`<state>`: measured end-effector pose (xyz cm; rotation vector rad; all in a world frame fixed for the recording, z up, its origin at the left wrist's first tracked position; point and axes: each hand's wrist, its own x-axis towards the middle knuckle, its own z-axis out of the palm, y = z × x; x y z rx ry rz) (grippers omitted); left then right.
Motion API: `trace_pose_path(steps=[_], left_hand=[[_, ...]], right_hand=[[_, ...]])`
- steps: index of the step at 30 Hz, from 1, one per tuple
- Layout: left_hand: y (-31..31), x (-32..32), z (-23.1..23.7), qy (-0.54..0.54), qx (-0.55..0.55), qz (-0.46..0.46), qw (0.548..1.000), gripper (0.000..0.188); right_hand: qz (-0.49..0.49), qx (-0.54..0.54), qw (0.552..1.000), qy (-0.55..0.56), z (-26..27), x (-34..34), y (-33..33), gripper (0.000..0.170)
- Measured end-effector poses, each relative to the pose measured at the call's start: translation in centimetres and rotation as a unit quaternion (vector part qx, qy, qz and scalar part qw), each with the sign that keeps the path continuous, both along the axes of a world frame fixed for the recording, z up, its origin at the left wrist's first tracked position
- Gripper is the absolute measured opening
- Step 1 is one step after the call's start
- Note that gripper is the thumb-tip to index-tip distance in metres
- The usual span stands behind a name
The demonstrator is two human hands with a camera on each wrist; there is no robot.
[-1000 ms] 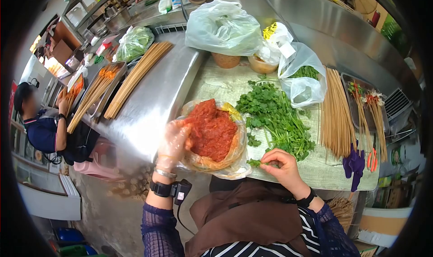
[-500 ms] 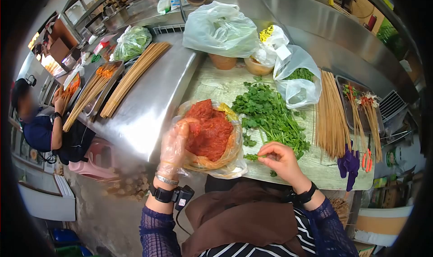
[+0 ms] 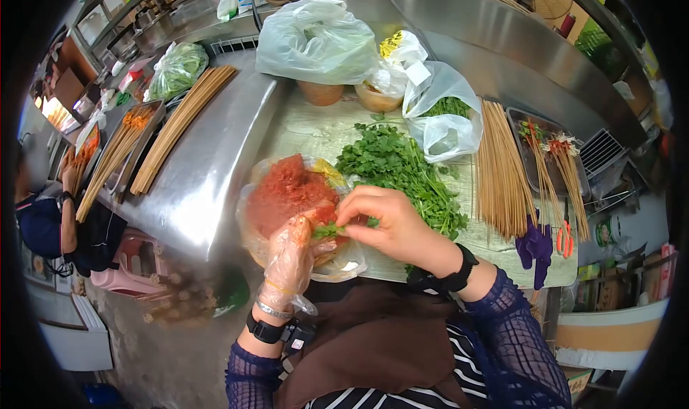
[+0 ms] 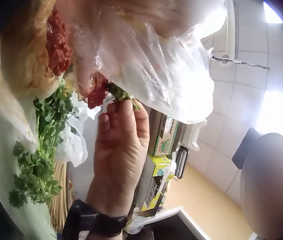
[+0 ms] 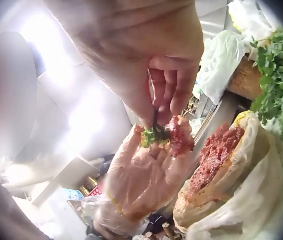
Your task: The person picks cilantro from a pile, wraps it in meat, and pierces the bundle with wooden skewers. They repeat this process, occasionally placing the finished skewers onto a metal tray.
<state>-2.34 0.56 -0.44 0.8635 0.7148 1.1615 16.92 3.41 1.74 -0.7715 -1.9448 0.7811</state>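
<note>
My left hand, in a clear plastic glove, holds a piece of red raw meat at its fingertips. My bare right hand pinches a small folded bunch of cilantro between thumb and fingers. In the right wrist view the cilantro lies right against the meat piece, over the gloved fingers. Both hands meet at the near side of a plastic-lined container heaped with red raw meat. A large pile of cilantro lies on the table to the right of it.
Long bamboo skewers lie at the right, beside a metal tray with loaded skewers. A purple glove and orange-handled scissors are at the front edge. Plastic bags stand at the back; another person works at the left.
My left hand has moved right, across the container's near side, with meat in its fingers. The right hand has brought the cilantro left to it. The head view has shifted.
</note>
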Motion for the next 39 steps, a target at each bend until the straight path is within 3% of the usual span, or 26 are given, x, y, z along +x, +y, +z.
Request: trace_pose_path(steps=[4, 7, 10, 13, 17, 18, 22, 24, 27, 33, 36, 39], left_hand=[[-0.2, 0.2, -0.1, 0.095, -0.013, 0.021, 0.995, 0.031], [0.2, 0.2, -1.4, 0.038, -0.037, 0.018, 0.998, 0.024], [0.5, 0.6, -1.7, 0.058, -0.024, 0.045, 0.997, 0.021], [0.8, 0.0, -2.3, 0.129, 0.006, 0.074, 0.989, 0.019], [1.2, -0.5, -3.3, 0.199, 0.041, 0.098, 0.974, 0.019], [0.9, -0.2, -2.8, 0.125, 0.014, 0.104, 0.987, 0.020], [1.4, -0.6, -4.2, 0.087, 0.001, 0.141, 0.986, 0.020], [1.5, -0.6, -4.4, 0.097, 0.000, 0.144, 0.985, 0.019], [1.5, -0.3, -4.5, 0.115, 0.022, 0.163, 0.980, 0.019], [1.6, -0.1, -4.1, 0.099, 0.024, 0.171, 0.980, 0.021], [1.4, -0.3, -3.6, 0.082, 0.010, 0.155, 0.984, 0.020], [1.3, -0.5, -3.4, 0.078, 0.008, 0.157, 0.984, 0.021]], right_hand=[[-0.019, -0.066, 0.997, -0.034, -0.1, -0.1, 0.2, 0.012], [-0.024, 0.013, 0.999, -0.043, -1.0, -0.2, 0.7, 0.013], [-0.033, -0.013, 0.999, 0.003, -0.7, 0.1, 0.4, 0.013], [-0.084, -0.101, 0.991, 0.036, -0.3, 2.3, 0.1, 0.014], [-0.204, -0.121, 0.971, 0.008, -0.9, 10.1, 0.0, 0.010], [-0.261, -0.111, 0.959, 0.001, -1.1, 12.1, 0.0, 0.010], [-0.453, -0.115, 0.879, -0.097, -3.4, 22.3, 1.1, 0.016], [-0.525, -0.069, 0.789, -0.312, -5.7, 28.0, 2.2, 0.026], [-0.533, -0.258, 0.669, -0.449, -5.7, 30.1, 3.5, 0.033], [-0.548, -0.281, 0.675, -0.406, -7.0, 32.1, 5.2, 0.037], [-0.496, -0.357, 0.752, -0.249, -4.7, 31.9, 4.0, 0.019], [-0.431, -0.433, 0.791, -0.039, -3.7, 31.6, 2.9, 0.009]])
